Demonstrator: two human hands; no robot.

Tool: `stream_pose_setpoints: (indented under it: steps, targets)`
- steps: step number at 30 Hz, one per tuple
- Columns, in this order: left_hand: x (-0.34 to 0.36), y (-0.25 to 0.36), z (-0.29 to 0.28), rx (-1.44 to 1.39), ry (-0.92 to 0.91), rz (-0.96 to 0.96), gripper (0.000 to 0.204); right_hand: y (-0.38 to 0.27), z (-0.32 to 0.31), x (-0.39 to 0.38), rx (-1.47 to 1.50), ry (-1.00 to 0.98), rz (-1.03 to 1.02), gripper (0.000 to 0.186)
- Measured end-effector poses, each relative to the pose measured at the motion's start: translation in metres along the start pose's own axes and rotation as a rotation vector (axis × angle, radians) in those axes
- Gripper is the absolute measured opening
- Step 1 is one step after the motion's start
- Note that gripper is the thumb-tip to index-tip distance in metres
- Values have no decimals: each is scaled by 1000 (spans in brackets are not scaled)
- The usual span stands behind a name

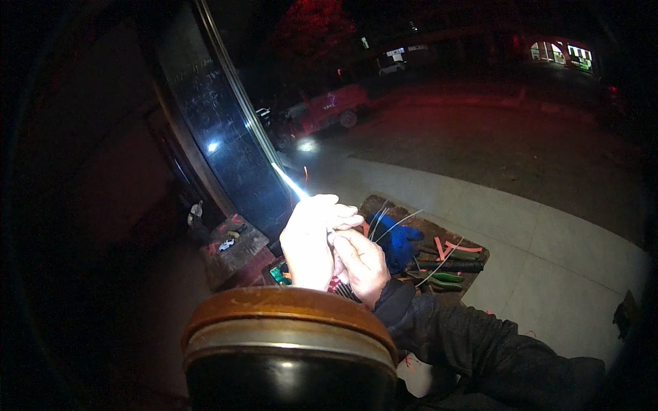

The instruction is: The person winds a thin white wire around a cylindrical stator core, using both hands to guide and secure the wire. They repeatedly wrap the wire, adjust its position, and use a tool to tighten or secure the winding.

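The left hand (312,240) and right hand (362,264) meet finger to finger, fingers curled in; glare and knuckles hide what lies between, so I cannot tell whether either grip is closed on anything. A bright thin strip (290,181) lies just beyond the left hand, the nearer one, its long axis slanting from the knuckles toward ten-to-eleven o'clock; whether it is held cannot be told. A short red wire (306,177) stands near it, at eleven. Farther out at ten leans a dark panel (212,116). At three, a blue glove (397,243) lies on the bench (430,240), with red strips (462,247) beyond.
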State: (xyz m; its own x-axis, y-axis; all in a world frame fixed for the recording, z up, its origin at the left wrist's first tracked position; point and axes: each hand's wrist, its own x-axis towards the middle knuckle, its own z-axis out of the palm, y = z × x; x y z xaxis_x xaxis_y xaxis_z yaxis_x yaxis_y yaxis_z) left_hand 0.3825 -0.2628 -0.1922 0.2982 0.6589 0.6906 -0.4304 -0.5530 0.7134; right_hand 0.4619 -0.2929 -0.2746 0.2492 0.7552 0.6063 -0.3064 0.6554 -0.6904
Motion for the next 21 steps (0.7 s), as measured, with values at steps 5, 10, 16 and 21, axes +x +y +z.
stream_pose_setpoints:
  steps: [5, 10, 16, 21]
  targets:
    - [-7, -17, -4, 26, 0, 55, 28, 7, 0, -3, -177, 35, -89, 27]
    - [-10, -23, -10, 404, -54, 216, 27, 8, -1, -7, -205, 39, -44, 24]
    - [-20, -20, -12, 597, -90, 306, 28, 13, -3, -15, -346, 51, -71, 21]
    - [-30, -26, -8, 462, -25, 182, 29, 24, -7, -15, -537, 31, -216, 20]
